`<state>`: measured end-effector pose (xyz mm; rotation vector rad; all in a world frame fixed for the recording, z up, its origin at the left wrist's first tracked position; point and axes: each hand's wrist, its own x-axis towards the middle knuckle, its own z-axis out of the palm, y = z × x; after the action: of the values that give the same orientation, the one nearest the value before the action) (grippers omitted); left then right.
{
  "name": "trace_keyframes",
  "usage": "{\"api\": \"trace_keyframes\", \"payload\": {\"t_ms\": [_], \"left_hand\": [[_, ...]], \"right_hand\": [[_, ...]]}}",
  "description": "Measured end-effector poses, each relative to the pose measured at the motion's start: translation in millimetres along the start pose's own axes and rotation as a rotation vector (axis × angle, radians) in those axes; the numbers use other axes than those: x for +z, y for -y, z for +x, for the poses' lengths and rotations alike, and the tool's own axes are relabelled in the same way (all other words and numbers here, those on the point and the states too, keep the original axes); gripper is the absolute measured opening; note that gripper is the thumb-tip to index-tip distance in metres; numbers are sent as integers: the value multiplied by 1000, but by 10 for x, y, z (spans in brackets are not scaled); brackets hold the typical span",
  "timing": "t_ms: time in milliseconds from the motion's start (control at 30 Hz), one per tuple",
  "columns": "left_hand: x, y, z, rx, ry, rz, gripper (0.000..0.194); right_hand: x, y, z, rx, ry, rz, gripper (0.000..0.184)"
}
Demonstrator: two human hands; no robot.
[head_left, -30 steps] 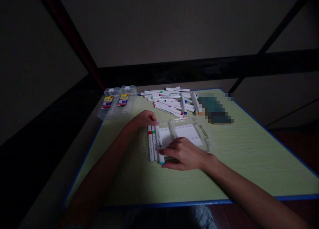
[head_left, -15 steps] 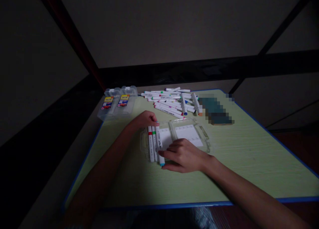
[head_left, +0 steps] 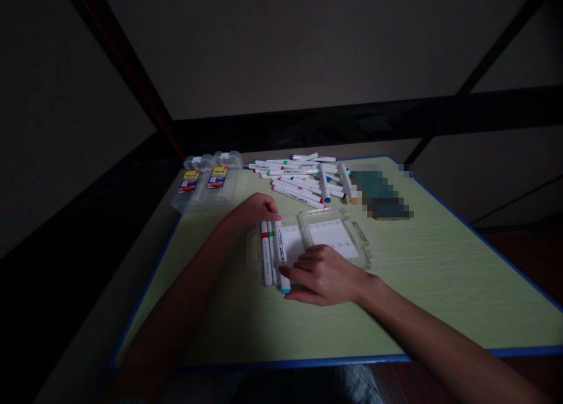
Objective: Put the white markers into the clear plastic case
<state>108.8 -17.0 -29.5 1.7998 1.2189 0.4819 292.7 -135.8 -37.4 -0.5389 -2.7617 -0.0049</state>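
A white marker with a blue-tipped end point(head_left: 282, 245) is held at both ends over an opened clear plastic case point(head_left: 363, 253). My left hand point(head_left: 258, 209) pinches its far end between thumb and fingers. At the near end, my right hand point(head_left: 323, 276) grips it with the index finger and thumb, the other fingers curled. Two more markers, a red-banded one point(head_left: 266, 257) and a green-banded one point(head_left: 272, 251), lie side by side in the left half of the case. White paper point(head_left: 332, 238) shows in the case's right half.
A loose pile of white markers point(head_left: 299, 184) with coloured ends lies at the back of the green table point(head_left: 440, 287). Two clear plastic cases point(head_left: 200, 202) with labels stand at the back left. A pixelated dark green flat object point(head_left: 380, 193) lies right of the pile.
The held marker has shifted very slightly, its printed side turned a little more into view. Both hands stay in nearly the same place.
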Motion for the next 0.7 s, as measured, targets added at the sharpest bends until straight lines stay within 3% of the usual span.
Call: {"api": "trace_keyframes", "payload": {"t_ms": [500,700], "left_hand": [[-27,-98,-40,76,-85,-181,13],[-50,-181,-64,30,-93,-367,18]], "right_hand": [[6,-32,-15,60,-108,-80,35],[16,-47,-19,110,-174,-101,35]]}}
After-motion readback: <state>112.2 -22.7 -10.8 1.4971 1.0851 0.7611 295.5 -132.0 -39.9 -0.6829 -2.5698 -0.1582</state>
